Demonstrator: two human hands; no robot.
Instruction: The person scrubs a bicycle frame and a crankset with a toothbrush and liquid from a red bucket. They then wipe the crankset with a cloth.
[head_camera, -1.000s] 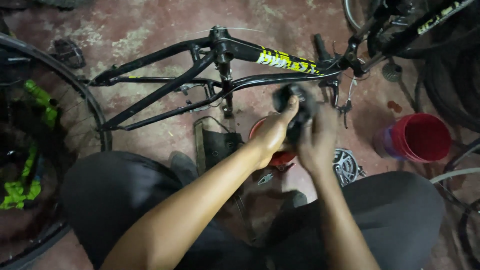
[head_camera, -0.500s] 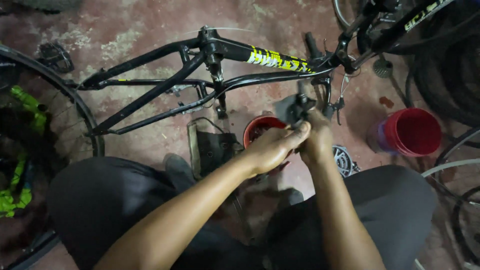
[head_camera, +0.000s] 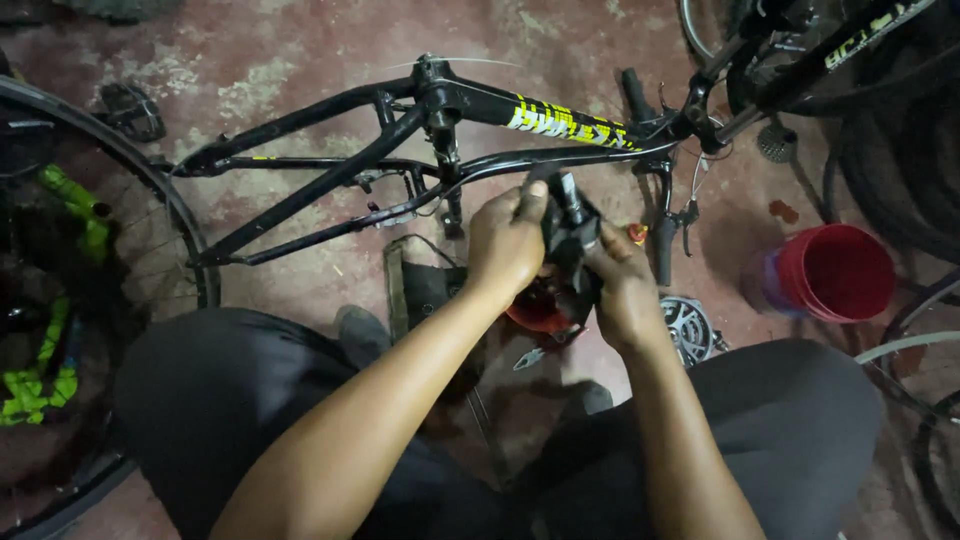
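- The bicycle frame (head_camera: 330, 180) in front of you is glossy black, with yellow lettering on its top tube.
- The part (head_camera: 568, 232) you hold is black.
- The bucket (head_camera: 835, 272) is red, inside and out.
- The small bowl (head_camera: 535, 308) under your hands is red too.
- The chainring (head_camera: 690, 328) is dull silver-grey.
- The second bike (head_camera: 55, 290) shows bright green against black.
- Your trousers (head_camera: 230, 400) are dark grey.
- The floor (head_camera: 300, 60) is reddish-brown, blotched with pale patches.

head cam | looks steeply down (close) | over knees, floor (head_camera: 300, 60)
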